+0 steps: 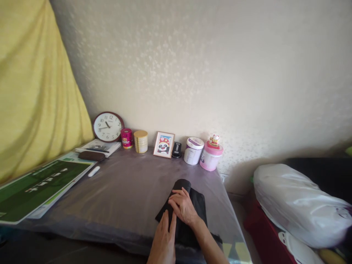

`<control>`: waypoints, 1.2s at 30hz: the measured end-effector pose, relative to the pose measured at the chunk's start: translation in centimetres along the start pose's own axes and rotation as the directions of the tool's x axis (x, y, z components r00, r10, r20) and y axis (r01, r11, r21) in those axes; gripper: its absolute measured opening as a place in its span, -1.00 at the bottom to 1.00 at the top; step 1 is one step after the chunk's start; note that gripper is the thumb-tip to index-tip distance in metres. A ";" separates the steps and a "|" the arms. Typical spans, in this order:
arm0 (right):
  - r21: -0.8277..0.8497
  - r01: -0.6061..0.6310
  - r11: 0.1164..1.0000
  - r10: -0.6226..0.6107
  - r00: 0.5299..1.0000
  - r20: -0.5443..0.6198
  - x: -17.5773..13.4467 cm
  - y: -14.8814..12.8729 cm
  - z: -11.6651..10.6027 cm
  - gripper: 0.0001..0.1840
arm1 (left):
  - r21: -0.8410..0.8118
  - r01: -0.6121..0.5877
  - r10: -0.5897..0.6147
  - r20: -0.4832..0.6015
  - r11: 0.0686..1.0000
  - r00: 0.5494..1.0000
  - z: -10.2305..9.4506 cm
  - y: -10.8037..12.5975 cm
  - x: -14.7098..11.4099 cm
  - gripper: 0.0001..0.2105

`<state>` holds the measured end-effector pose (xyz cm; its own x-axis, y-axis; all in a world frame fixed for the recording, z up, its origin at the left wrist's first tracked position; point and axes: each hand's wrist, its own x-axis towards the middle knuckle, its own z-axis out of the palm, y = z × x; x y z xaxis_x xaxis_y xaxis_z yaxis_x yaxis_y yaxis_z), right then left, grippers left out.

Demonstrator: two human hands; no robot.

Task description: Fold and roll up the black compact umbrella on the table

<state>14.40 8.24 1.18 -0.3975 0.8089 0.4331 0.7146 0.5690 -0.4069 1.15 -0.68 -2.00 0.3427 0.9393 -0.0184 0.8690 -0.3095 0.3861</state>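
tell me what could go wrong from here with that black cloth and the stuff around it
The black cloth, under the left hand and right hand, lies near the close edge of the table, so a careless pull might drag it off.

The figurine perches on the pink-lidded tub; a knock could topple it.

1. Resting left hand [164, 231] and right hand [184, 208] on folded black cloth [198, 203].
2. Beyond right hand: pink-lidded tub [209, 161], white tub [191, 156], framed panda picture [164, 145].
3. Far left of left hand: green board [52, 187].
4. Well right of right hand: white bag [297, 200].
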 end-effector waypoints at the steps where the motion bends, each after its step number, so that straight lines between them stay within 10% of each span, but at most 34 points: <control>1: -0.001 0.001 1.000 -0.001 1.000 0.012 0.0 -0.1 0.3 -0.70 | -0.001 -0.003 0.003 -0.008 1.000 1.000 0.1 0.0 0.0 -0.23; 6: -0.094 -0.205 0.974 0.189 0.970 -0.152 2.1 3.1 0.5 -0.70 | 0.002 0.015 -0.015 -0.027 1.000 1.000 0.1 0.0 -0.2 -0.25; 12: 0.053 -0.587 0.808 0.559 0.735 -0.383 -2.0 7.2 -2.6 -0.62 | -0.019 -0.019 0.018 -0.036 1.000 0.999 -0.4 0.0 -0.5 -0.28; 19: 0.231 -0.785 0.575 0.817 0.544 -0.190 -9.0 7.2 -4.3 -0.61 | -0.082 -0.008 0.006 -0.029 0.997 1.000 -1.1 -0.1 -0.7 -0.21; 28: 0.395 -0.688 0.609 0.791 0.566 -0.233 -7.0 3.6 -4.3 -0.57 | -0.153 -0.035 0.022 -0.088 0.988 0.996 -0.6 -0.3 -1.0 -0.15; 36: 0.637 -0.484 0.600 0.700 0.703 -0.126 -2.8 1.1 -4.4 -0.59 | -0.119 -0.011 0.002 -0.073 0.993 0.997 -0.8 0.2 -0.9 -0.15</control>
<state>18.81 5.98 3.09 0.2936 0.9483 0.1204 0.2540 0.0441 -0.9662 0.71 -1.44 -1.15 0.3177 0.9469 0.0498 0.8166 -0.2999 0.4931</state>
